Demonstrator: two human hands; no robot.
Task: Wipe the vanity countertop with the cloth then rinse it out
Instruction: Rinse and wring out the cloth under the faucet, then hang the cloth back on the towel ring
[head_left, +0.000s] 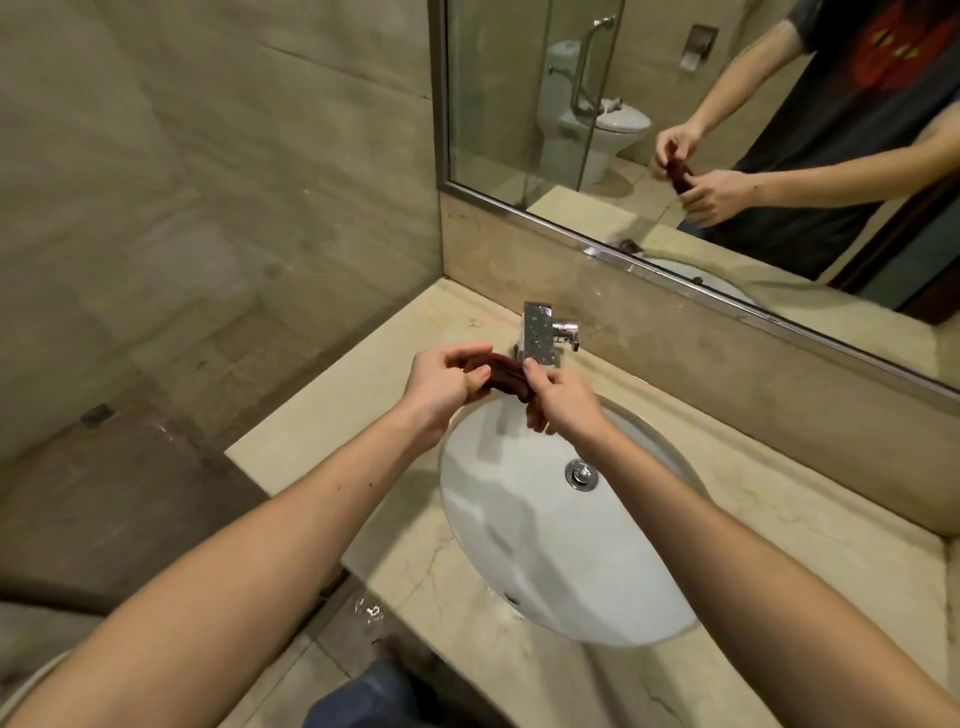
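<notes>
A dark red cloth (506, 376) is bunched and twisted between both my hands, just in front of the chrome faucet (540, 332) and above the far rim of the white sink basin (519, 519). My left hand (447, 382) grips its left end and my right hand (561, 397) grips its right end. The beige marble vanity countertop (332, 410) surrounds the basin. I cannot tell whether water runs from the faucet.
A mirror (675, 130) on the back wall reflects my hands, the cloth and a toilet behind glass. The sink's metal drain (582, 474) sits in the basin. The counter's left edge drops to a tiled floor (104, 493).
</notes>
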